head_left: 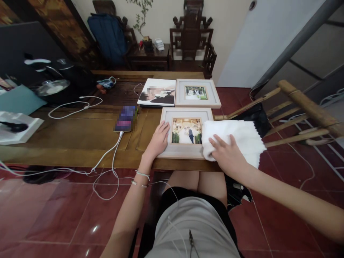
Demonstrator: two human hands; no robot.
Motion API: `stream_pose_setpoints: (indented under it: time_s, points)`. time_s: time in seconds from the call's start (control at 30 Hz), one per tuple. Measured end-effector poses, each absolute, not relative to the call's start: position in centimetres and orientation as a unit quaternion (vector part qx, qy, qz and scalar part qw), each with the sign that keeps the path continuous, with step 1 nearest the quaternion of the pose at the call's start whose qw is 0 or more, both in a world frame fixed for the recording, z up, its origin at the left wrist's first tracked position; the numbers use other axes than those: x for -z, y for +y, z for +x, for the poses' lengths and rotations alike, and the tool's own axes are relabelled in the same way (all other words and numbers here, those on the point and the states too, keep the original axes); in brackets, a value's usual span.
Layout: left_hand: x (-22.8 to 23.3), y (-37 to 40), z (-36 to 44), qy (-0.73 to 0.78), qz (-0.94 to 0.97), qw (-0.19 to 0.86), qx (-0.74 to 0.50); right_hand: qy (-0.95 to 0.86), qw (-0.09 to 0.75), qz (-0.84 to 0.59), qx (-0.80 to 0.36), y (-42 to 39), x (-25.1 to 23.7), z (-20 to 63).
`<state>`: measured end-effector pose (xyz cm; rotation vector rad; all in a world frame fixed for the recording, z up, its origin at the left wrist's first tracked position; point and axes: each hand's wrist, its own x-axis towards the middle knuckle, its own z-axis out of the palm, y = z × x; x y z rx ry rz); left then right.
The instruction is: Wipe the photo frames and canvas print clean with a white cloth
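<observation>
The right hand (pixel 227 154) lies flat, fingers spread, pressing a white cloth (pixel 236 139) that covers the right edge of a pale picture frame (pixel 185 132) at the near edge of the worktop (pixel 80 136). The left hand (pixel 159 139) rests open on the frame's left border. Left of it a phone (pixel 125 118) lies charging. Beyond the hands lie a second frame (pixel 197 93) and a photo book (pixel 157 92).

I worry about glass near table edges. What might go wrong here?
The pale wooden picture frame lies at the wooden table's near edge; a push from the right hand on the white cloth might slide it off, though the left hand steadies it. The white charging cable dangles by the knees and could snag.
</observation>
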<state>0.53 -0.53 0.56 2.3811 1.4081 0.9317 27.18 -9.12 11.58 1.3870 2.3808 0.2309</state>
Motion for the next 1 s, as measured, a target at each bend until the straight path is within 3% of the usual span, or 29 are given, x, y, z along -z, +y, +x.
stream_pose_setpoints:
  time_s: [0.27, 0.4, 0.5, 0.7, 1.0]
  points:
    - [-0.6, -0.3, 0.4, 0.473, 0.822, 0.095, -0.303, 0.833, 0.118, 0.527, -0.118, -0.7, -9.6, 27.9]
    - [-0.4, -0.3, 0.4, 0.474, 0.816, 0.095, -0.318, 0.799, 0.004, 0.581, -0.155, 3.8, -9.5, 26.7]
    - [-0.1, -0.1, 0.4, 0.472, 0.805, 0.108, -0.344, 0.831, -0.054, 0.53, -0.16, 5.3, -9.9, 23.4]
    - [0.4, 0.2, 0.2, 0.461, 0.796, 0.119, -0.374, 0.908, -0.042, 0.387, -0.159, 5.5, -9.7, 17.0]
    - [0.2, 0.1, 0.2, 0.469, 0.79, 0.131, -0.371, 0.882, 0.019, 0.445, -0.153, 6.2, -9.1, 22.1]
